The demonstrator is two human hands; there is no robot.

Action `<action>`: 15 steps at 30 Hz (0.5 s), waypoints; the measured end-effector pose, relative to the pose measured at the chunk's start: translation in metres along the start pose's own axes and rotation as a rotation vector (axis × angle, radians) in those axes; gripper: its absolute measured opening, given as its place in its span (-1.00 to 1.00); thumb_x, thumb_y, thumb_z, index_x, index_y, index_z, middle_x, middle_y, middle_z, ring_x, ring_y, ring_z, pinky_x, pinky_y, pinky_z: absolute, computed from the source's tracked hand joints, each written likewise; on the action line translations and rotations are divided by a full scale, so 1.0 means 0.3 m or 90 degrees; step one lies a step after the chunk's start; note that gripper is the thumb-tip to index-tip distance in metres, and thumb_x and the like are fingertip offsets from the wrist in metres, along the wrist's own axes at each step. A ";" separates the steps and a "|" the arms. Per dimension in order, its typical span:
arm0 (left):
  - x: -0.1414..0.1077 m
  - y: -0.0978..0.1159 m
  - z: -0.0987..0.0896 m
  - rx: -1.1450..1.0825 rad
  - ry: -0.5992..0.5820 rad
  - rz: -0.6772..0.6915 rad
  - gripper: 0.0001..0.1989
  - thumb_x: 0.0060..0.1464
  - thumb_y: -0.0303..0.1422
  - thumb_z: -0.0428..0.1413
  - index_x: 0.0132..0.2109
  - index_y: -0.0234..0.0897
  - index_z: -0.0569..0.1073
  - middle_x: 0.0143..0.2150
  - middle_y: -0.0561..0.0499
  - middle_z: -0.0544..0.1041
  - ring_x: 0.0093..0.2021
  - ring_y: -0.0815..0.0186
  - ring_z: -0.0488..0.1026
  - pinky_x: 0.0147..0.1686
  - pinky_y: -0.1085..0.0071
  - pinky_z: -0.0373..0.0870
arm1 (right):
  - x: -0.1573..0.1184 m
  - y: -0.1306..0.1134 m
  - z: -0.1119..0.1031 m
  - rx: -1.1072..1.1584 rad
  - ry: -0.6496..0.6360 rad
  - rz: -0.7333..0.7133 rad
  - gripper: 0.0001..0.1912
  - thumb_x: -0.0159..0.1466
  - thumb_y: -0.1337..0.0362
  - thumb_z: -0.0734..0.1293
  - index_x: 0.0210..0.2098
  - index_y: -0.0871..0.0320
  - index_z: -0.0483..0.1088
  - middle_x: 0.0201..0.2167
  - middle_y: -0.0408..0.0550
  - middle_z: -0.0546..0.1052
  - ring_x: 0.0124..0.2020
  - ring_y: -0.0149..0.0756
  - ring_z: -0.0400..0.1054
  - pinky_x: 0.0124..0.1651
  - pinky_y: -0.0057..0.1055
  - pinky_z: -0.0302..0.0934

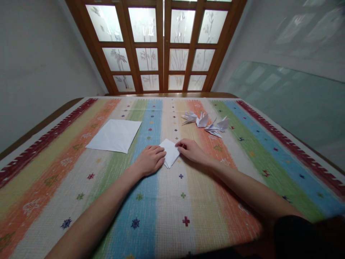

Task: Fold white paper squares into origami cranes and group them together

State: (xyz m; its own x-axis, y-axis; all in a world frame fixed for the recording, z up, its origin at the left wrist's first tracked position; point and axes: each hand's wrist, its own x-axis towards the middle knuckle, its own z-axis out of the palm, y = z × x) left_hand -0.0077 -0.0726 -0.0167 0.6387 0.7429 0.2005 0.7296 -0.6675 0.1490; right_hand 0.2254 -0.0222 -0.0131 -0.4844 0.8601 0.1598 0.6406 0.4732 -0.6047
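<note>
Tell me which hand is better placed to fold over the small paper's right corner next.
Right, I'd say. The right hand has its fingertips at that corner, seemingly pinching it; the left hand lies across the left edge of the paper, better placed to steady it.

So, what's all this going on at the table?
Someone is handling a small piece of folded white paper on a striped tablecloth. The left hand lies over its left edge, while the right hand's fingertips seem to pinch its right corner. A larger white sheet lies off to the left, and some folded paper figures sit beyond the right hand.
</note>
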 end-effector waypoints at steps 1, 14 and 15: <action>0.002 0.002 0.003 -0.011 0.001 -0.008 -0.70 0.28 -0.29 -0.06 0.03 -0.23 0.47 0.07 -0.13 0.50 0.10 0.12 0.39 0.09 0.12 0.25 | -0.015 0.003 -0.006 -0.004 -0.010 -0.022 -0.74 0.24 0.46 0.22 -0.20 0.23 0.52 -0.23 0.05 0.56 -0.23 -0.29 0.41 -0.10 -0.35 0.24; -0.014 0.001 0.016 -0.035 -0.021 -0.044 -0.63 0.24 -0.24 0.02 0.15 -0.20 0.40 0.24 -0.19 0.37 0.25 0.05 0.29 0.21 0.00 0.15 | 0.044 0.042 -0.079 -0.069 -0.163 -0.199 -0.77 0.27 0.42 0.28 -0.22 0.09 0.57 -0.16 0.00 0.49 -0.13 -0.27 0.35 0.00 -0.28 0.24; -0.016 0.003 0.015 -0.036 -0.023 -0.046 -0.61 0.22 -0.22 0.04 0.16 -0.19 0.39 0.25 -0.19 0.36 0.25 0.04 0.28 0.22 0.00 0.13 | 0.055 0.038 -0.081 -0.067 -0.179 -0.210 -0.78 0.27 0.41 0.28 -0.24 0.09 0.57 -0.15 0.00 0.49 -0.11 -0.27 0.35 0.02 -0.28 0.23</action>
State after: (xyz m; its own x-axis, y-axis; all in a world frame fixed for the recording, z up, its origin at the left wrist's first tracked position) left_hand -0.0089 -0.0764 -0.0220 0.5938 0.7902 0.1515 0.7601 -0.6126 0.2164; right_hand 0.2392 0.0021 0.0016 -0.8068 0.5818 0.1028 0.4755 0.7426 -0.4716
